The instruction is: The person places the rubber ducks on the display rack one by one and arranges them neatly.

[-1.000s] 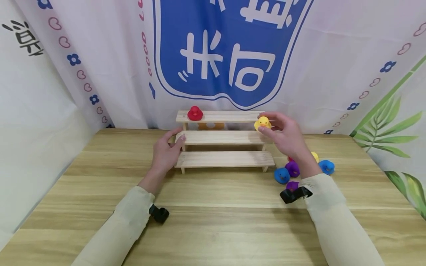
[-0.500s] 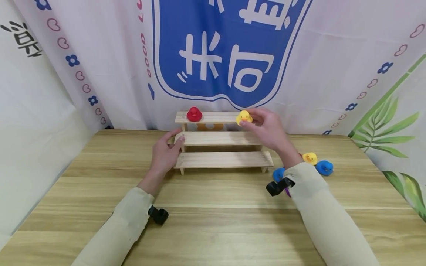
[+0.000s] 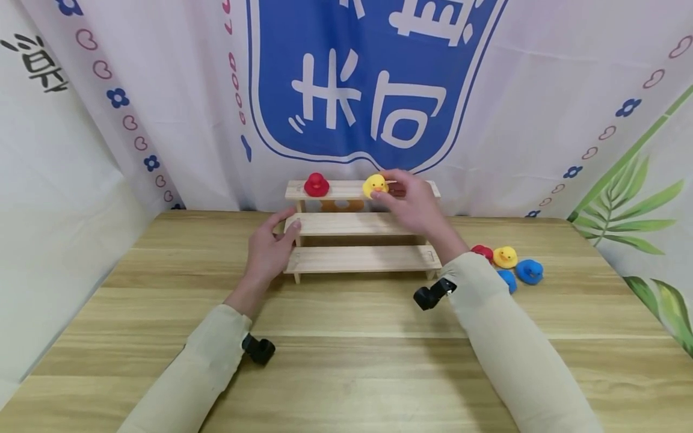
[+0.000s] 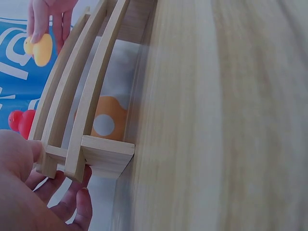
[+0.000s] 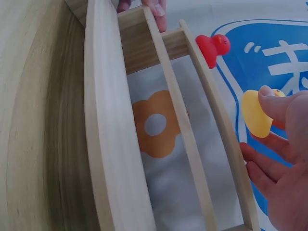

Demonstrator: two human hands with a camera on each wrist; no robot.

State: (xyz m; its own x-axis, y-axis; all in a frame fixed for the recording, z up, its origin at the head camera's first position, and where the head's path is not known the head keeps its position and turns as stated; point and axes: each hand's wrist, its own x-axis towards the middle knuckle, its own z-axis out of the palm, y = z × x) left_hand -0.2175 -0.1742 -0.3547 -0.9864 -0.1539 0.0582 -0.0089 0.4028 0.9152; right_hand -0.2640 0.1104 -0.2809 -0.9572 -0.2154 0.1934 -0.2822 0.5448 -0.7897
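Note:
A three-tier wooden shelf (image 3: 346,224) stands on the table. My left hand (image 3: 272,245) grips its left end at the middle tier, thumb on one side and fingers curled round the other in the left wrist view. My right hand (image 3: 414,201) pinches a yellow rubber duck (image 3: 375,186) at the top tier, right of the middle. In the right wrist view a gap shows between this duck (image 5: 256,113) and the top plank, while lower fingers touch the plank's edge. On the top tier's left part sits a red rubber duck (image 3: 316,185).
Right of the shelf, a red duck (image 3: 482,253), another yellow duck (image 3: 505,257) and blue ducks (image 3: 529,272) lie on the table (image 3: 346,373), partly hidden by the right sleeve (image 3: 503,325). A printed curtain (image 3: 206,120) hangs close behind the shelf.
My right hand has carried the yellow duck leftward along the top tier, from its right end toward the red duck. The left hand keeps its grip on the shelf.

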